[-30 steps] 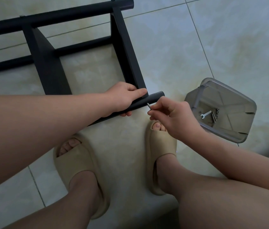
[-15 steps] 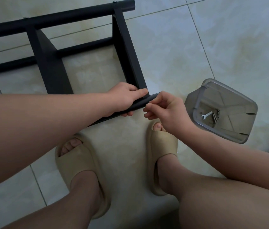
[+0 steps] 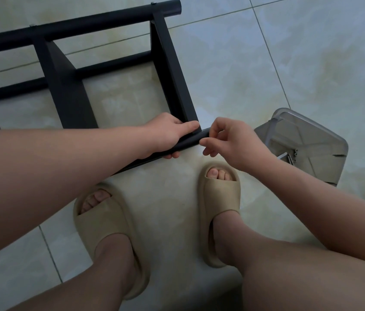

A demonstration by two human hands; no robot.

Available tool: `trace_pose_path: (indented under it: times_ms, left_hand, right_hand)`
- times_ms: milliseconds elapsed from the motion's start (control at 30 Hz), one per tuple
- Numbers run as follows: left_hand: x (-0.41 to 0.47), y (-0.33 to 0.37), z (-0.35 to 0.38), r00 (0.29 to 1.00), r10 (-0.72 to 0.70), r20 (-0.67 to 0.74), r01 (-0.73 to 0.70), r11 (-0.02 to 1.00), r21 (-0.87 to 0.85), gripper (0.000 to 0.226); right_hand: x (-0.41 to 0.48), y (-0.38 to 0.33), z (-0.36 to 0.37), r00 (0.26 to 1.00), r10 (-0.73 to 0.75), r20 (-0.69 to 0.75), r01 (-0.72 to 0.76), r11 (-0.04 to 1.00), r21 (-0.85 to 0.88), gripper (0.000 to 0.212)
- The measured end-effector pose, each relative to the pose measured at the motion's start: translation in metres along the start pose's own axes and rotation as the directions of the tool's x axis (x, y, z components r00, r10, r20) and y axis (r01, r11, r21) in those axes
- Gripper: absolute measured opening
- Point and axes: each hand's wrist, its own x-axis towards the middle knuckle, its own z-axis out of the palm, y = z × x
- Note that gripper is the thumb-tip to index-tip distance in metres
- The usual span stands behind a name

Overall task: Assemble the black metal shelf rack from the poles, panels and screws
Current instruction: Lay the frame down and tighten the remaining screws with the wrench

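Note:
The partly built black rack lies on its side on the tiled floor, with a far pole [image 3: 87,25] and two panels [image 3: 172,70] [image 3: 67,93] joined to it. My left hand [image 3: 168,135] grips the near pole [image 3: 188,142] where the right panel meets it. My right hand [image 3: 233,142] is at the pole's free end, thumb and fingers pinched together against it. The screw it holds is hidden behind the fingers.
A clear plastic container [image 3: 311,140] lies tipped on the floor to the right, with a small wrench and screws [image 3: 291,157] inside. My feet in beige slippers [image 3: 103,221] [image 3: 222,194] stand just below the near pole. A second lower pole [image 3: 109,68] runs behind the panels.
My right hand, pinching a small screw a second ago, has moved up and left to the pole's end, and the screw is now out of sight. The left hand has kept its grip.

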Motion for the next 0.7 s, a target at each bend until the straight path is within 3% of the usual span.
trace_pose_path:
  times_ms: [100, 233, 400, 500, 567, 633, 700]
  left_hand:
    - [0.0, 0.002, -0.003, 1.0, 0.0, 0.016, 0.0, 1.0, 0.007, 0.043]
    - [-0.001, 0.008, -0.02, 1.0, 0.001, 0.015, -0.002, 0.998, 0.064, 0.047]
    - [-0.004, 0.013, -0.041, 0.999, 0.004, -0.047, 0.001, 0.995, 0.1, 0.044]
    - [-0.004, 0.017, -0.035, 0.982, -0.013, -0.186, 0.054, 0.974, 0.219, 0.051]
    - [-0.002, 0.018, -0.026, 0.933, 0.006, -0.359, 0.1, 0.956, 0.275, 0.052]
    - [-0.004, 0.023, -0.019, 0.837, 0.076, -0.542, 0.099, 0.953, 0.286, 0.042]
    - [-0.011, 0.031, -0.014, 0.729, 0.294, -0.618, 0.002, 0.902, 0.432, 0.032]
  right_hand:
    - [0.003, -0.003, -0.004, 0.999, -0.043, 0.002, 0.042, 0.978, -0.206, 0.028]
    - [0.016, -0.013, -0.002, 0.985, -0.152, -0.076, 0.092, 0.852, -0.516, 0.038]
    - [0.035, -0.025, 0.003, 0.965, -0.255, -0.057, 0.182, 0.815, -0.55, 0.039]
    - [0.031, -0.024, 0.006, 0.958, -0.279, -0.058, 0.209, 0.826, -0.524, 0.038]
    - [0.02, -0.018, 0.005, 0.956, -0.29, -0.046, 0.234, 0.848, -0.476, 0.036]
    - [0.005, -0.006, -0.002, 0.952, -0.304, -0.029, 0.262, 0.864, -0.429, 0.033]
    - [-0.01, 0.012, -0.013, 0.95, -0.307, -0.056, 0.258, 0.875, -0.409, 0.031]
